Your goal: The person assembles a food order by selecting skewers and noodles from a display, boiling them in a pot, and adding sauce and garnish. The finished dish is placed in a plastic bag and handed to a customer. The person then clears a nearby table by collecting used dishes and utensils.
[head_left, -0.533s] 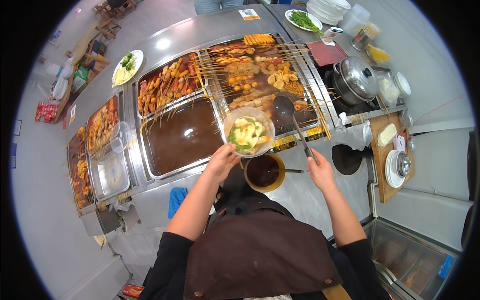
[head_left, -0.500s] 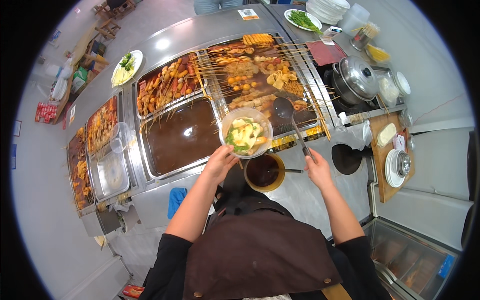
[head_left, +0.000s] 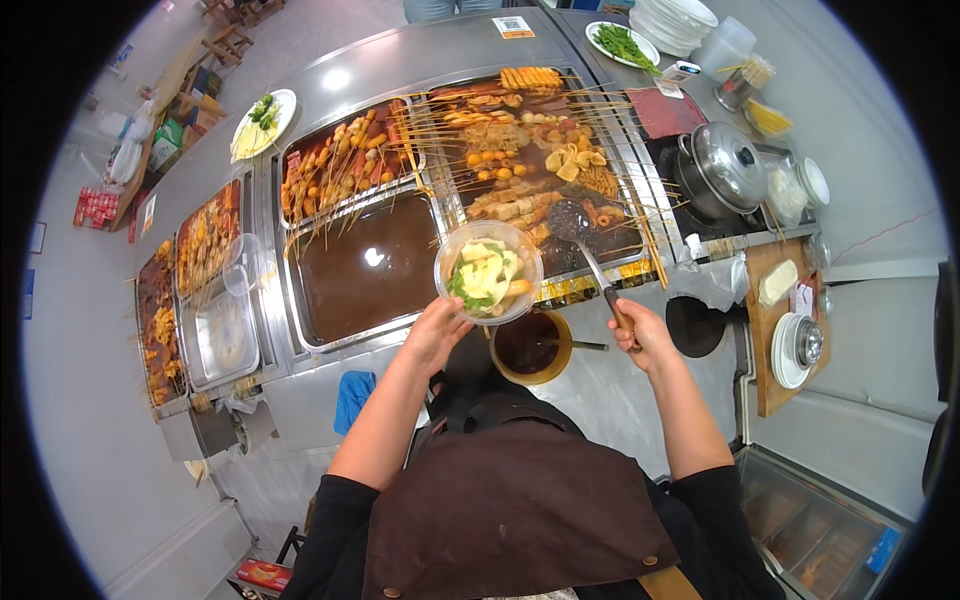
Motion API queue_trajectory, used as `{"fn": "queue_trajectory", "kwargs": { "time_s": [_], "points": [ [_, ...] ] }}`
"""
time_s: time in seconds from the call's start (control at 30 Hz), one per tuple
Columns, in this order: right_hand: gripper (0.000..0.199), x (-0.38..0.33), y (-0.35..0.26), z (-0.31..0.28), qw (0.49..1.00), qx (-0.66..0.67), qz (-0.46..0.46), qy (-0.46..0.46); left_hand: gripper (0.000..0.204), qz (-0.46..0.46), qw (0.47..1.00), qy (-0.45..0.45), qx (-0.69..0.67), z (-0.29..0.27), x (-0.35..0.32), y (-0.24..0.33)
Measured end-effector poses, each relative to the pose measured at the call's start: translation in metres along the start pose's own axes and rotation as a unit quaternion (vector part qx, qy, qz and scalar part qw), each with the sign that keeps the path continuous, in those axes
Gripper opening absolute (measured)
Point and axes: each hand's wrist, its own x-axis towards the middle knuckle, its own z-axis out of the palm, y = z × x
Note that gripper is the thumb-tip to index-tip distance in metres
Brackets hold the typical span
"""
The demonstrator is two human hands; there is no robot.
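Note:
My left hand (head_left: 440, 332) grips the near-left rim of a clear plastic bowl (head_left: 536, 284). Inside lie leafy greens, pale yellow strips and a few brownish pieces. My right hand (head_left: 643, 335) is closed round the brown handle of a ladle (head_left: 608, 288). The ladle's dark, speckled head is down at the near end of the skewer tray (head_left: 636, 262), right of the bowl. Many skewers of egg, tofu-like pieces and other food lie there in brown broth. Below the bowl stands a yellow-rimmed pot (head_left: 563, 362) of dark liquid, a second handle sticking out of it.
Left of the bowl is a tray of brown broth (head_left: 365, 275), with a skewer tray (head_left: 340, 165) behind it. More skewer trays stand far left. A lidded pot (head_left: 722, 172) sits at right, near a wooden board (head_left: 775, 378) with plates. A blue cloth (head_left: 354, 398) hangs in front.
The ladle's head has shifted slightly, and its speckled inside now faces up. My right hand has moved a little right and down. The bowl stays in my left hand, slightly lower.

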Motion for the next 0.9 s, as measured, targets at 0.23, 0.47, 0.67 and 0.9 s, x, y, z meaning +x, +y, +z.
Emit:
{"fn": "queue_trajectory", "kwargs": {
  "time_s": [0.23,0.47,0.67,0.9],
  "points": [
    [0.026,-0.07,-0.039,0.016,0.997,-0.052,-0.026,-0.045,0.033,-0.006,1.0,-0.02,-0.006,0.006,0.012,-0.003],
    [0.039,-0.117,-0.044,0.036,0.991,-0.118,-0.008,-0.062,0.035,-0.013,1.0,-0.018,-0.013,0.024,0.032,-0.007],
    [0.045,-0.117,-0.008,0.037,0.852,-0.424,-0.307,0.018,0.04,-0.017,1.0,-0.016,-0.019,0.033,0.031,-0.005],
    [0.044,-0.078,0.02,0.006,0.887,-0.327,-0.314,0.083,0.042,-0.013,0.999,-0.045,-0.027,0.019,0.015,-0.007]
  ]
}}
